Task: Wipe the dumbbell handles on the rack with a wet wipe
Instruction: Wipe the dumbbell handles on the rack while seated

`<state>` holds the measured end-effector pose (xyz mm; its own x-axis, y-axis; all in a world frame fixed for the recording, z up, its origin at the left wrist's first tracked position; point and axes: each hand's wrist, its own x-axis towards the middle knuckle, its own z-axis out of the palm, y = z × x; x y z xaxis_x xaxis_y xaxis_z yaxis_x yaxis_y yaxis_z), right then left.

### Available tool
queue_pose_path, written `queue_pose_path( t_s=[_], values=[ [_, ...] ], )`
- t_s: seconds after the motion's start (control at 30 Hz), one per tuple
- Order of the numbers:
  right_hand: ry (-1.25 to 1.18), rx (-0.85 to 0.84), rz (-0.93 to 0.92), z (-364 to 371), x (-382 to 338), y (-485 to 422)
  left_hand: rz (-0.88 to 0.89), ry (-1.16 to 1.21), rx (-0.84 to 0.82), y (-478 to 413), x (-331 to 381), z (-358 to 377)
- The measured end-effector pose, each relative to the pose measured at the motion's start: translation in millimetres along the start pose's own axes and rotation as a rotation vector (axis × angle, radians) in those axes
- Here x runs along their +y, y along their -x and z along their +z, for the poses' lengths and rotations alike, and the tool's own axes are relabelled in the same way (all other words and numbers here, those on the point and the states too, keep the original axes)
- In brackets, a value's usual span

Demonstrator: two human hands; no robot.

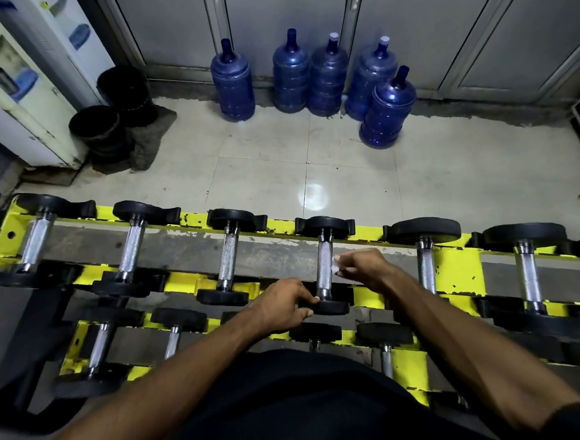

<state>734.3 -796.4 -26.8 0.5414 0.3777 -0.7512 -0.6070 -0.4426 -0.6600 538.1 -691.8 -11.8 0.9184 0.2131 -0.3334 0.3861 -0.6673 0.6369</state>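
A yellow rack (458, 270) carries several black dumbbells with knurled steel handles across two tiers. The fourth dumbbell from the left on the top tier has its handle (324, 265) between my hands. My left hand (284, 304) grips that dumbbell's near black head (332, 307). My right hand (364, 269) pinches a small white wet wipe (336, 264) against the right side of the handle. The other handles, such as one further left (228, 260) and one on the right (425, 267), stand untouched.
Several blue water jugs (326, 76) stand on the tiled floor by the back wall. A white water dispenser (15, 84) and stacked black buckets (104, 133) are at the left. A lower tier of dumbbells (173, 338) lies near my body.
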Motion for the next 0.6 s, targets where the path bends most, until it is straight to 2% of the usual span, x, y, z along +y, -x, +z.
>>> queue_pose_path(
  t_s=[0.1, 0.17, 0.23, 0.33, 0.4, 0.5, 0.53, 0.6],
  values=[
    [-0.176, 0.172, -0.071, 18.0, -4.6, -8.1, -0.005, -0.01, 0.003, -1.6, 2.2, 1.2],
    [-0.221, 0.189, -0.04, 22.6, 0.5, -6.7, -0.005, -0.029, -0.008, -1.3, 2.6, 1.8],
    [-0.093, 0.144, 0.052, 14.0, 9.0, 1.7, 0.001, -0.04, -0.027, -1.1, 1.8, 2.5],
    [0.127, -0.032, 0.189, -3.0, 8.5, 12.0, 0.006, -0.048, -0.045, -0.6, 1.9, 2.2],
    [0.027, -0.012, 0.139, -2.5, -0.1, 8.1, 0.0, -0.042, -0.044, -0.6, 1.6, 2.8],
    [-0.268, 0.138, -0.028, 13.7, -10.0, -1.0, 0.005, -0.043, -0.029, 0.6, 2.9, 3.9],
    [-0.286, 0.153, -0.048, 16.7, -9.7, -1.8, 0.003, -0.041, -0.024, 0.8, 2.9, 4.2],
    [-0.155, 0.127, -0.01, 14.0, -4.7, 5.7, 0.001, -0.037, -0.022, 0.8, 3.7, 4.7]
  ],
)
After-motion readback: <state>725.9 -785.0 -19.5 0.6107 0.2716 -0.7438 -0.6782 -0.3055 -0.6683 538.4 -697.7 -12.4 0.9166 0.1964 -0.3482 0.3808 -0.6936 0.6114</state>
